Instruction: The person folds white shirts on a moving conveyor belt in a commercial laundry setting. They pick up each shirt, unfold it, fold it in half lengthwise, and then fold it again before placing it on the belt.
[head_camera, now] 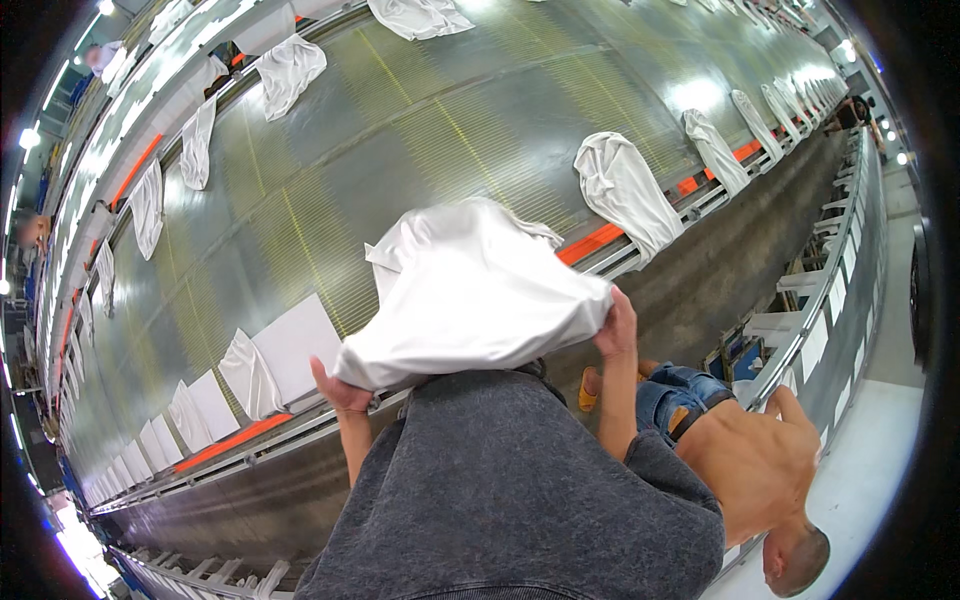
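A white cloth piece (472,300), perhaps a garment, is spread between my two hands over the near edge of a long table (360,172). My left hand (345,390) grips its lower left corner, with the thumb pointing up. At the cloth's right corner my right hand (619,326) is closed on the fabric. The far part of the cloth billows over the table top; whether it touches the surface I cannot tell. To the left lies a flat white board or sheet (298,349), beside a crumpled white cloth (251,375). Another white cloth (626,191) hangs over the table edge to the right.
A metal rail (300,431) with orange strips runs along the table's near edge. Behind me on the right, a shirtless person (750,450) in denim shorts bends at a second long table (855,300). More white cloths (291,75) lie along the far edge. Other people are farther off.
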